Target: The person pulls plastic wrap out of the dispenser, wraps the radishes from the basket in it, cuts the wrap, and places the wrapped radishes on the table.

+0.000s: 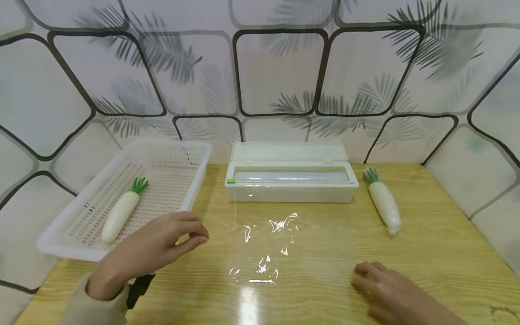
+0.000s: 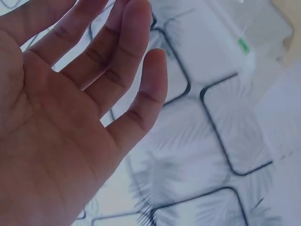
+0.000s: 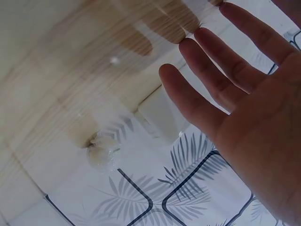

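Observation:
A clear sheet of cling film (image 1: 280, 243) lies across the wooden table, drawn out from a white cling film dispenser (image 1: 291, 194) with its lid raised. My left hand (image 1: 162, 239) hovers between the sheet and a white basket, its fingers loosely bent with nothing in them; the left wrist view shows the bare palm (image 2: 51, 136). By the sheet's near right corner is my right hand (image 1: 386, 289), holding nothing. In the right wrist view its fingers (image 3: 216, 89) extend low over the tabletop, which mirrors them. One white radish (image 1: 121, 215) with green leaves lies inside the basket.
The white perforated basket (image 1: 195, 185) stands at the left, near the wall. A second radish (image 1: 383, 203), wrapped in film, lies to the right of the dispenser. A green slider (image 1: 231, 181) sits at the dispenser's left end. Patterned covering (image 1: 280, 72) encloses the table's back and sides.

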`<state>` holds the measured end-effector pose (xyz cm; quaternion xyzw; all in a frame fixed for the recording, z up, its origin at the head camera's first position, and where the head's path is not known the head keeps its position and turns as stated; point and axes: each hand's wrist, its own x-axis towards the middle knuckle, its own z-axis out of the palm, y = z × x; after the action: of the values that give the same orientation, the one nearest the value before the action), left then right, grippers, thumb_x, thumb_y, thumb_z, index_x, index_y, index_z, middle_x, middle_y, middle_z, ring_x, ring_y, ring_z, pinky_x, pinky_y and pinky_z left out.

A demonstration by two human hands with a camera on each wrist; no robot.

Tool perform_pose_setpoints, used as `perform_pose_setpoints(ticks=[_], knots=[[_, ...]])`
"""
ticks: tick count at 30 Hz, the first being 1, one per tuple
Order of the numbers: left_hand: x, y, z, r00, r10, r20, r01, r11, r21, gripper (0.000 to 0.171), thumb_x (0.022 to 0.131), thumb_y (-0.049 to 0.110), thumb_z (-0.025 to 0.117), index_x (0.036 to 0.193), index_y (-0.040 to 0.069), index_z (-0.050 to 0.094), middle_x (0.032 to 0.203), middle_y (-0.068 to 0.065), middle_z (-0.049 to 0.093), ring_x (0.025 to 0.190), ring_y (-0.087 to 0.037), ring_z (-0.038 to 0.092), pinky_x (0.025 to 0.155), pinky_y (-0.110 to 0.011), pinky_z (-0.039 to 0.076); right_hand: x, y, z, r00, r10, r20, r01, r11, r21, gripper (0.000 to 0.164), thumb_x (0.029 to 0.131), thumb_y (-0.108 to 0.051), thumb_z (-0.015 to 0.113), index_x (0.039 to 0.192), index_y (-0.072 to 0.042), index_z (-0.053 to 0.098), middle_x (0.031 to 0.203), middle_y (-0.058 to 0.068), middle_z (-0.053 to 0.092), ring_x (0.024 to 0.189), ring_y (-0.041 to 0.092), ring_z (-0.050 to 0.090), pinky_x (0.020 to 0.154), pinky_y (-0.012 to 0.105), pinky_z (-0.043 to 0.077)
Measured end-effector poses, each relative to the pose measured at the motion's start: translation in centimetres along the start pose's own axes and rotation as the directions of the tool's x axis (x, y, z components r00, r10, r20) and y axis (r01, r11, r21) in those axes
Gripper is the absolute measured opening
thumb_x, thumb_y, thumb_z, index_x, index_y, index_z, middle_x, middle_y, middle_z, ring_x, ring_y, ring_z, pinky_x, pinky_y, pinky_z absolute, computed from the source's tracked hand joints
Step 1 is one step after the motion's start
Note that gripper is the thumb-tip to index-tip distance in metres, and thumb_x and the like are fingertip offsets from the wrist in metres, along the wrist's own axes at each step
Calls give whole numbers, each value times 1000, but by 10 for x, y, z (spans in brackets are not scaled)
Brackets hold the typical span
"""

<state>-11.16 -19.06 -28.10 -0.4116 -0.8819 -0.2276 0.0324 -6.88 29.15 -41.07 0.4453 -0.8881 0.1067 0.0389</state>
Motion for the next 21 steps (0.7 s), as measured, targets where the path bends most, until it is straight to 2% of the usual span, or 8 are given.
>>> perform_pose_setpoints(ticks=[5, 8, 15, 18, 21], knots=[[-4, -9, -35, 996, -8, -86, 12, 999, 48, 19, 92, 0, 71, 96, 19, 74, 90, 18, 61, 74, 3, 52, 61, -22, 48, -2, 0, 4, 1000, -9, -20, 9, 1000, -18, 58, 67, -26, 91, 117, -14, 64, 115, 9, 59, 95, 25, 60, 62, 29, 56], [-7, -20, -53, 992, -53, -114, 60, 996, 61, 20, 93, 0, 70, 95, 19, 75, 86, 19, 59, 70, 1, 49, 59, -22, 44, -3, 0, 6, 999, -23, -49, 21, 999, -30, 59, 66, -26, 91, 117, -14, 64, 115, 9, 58, 96, 25, 58, 62, 28, 55], [-16, -56, -76, 971, -196, -135, 216, 964, 157, 10, 96, 6, 69, 99, 14, 76, 93, 12, 68, 84, -5, 62, 69, -31, 53, -6, 2, 10, 994, -54, -96, 51, 998, -38, 63, 63, -25, 91, 118, -13, 63, 115, 9, 58, 96, 24, 57, 62, 26, 54], [-19, -72, -82, 948, -301, -105, 313, 939, 139, 11, 100, 8, 65, 105, 6, 75, 98, 2, 71, 88, -14, 65, 72, -37, 55, -6, 3, 10, 993, -57, -100, 54, 998, -34, 63, 63, -24, 91, 118, -13, 63, 115, 9, 58, 96, 24, 56, 62, 26, 54], [-21, -86, -91, 911, -406, -74, 413, 903, 122, 18, 103, 12, 61, 111, 1, 73, 102, -7, 71, 92, -25, 66, 76, -44, 54, -6, 3, 10, 993, -59, -102, 57, 998, -25, 63, 64, -25, 91, 119, -13, 63, 116, 9, 57, 96, 24, 56, 61, 26, 54]])
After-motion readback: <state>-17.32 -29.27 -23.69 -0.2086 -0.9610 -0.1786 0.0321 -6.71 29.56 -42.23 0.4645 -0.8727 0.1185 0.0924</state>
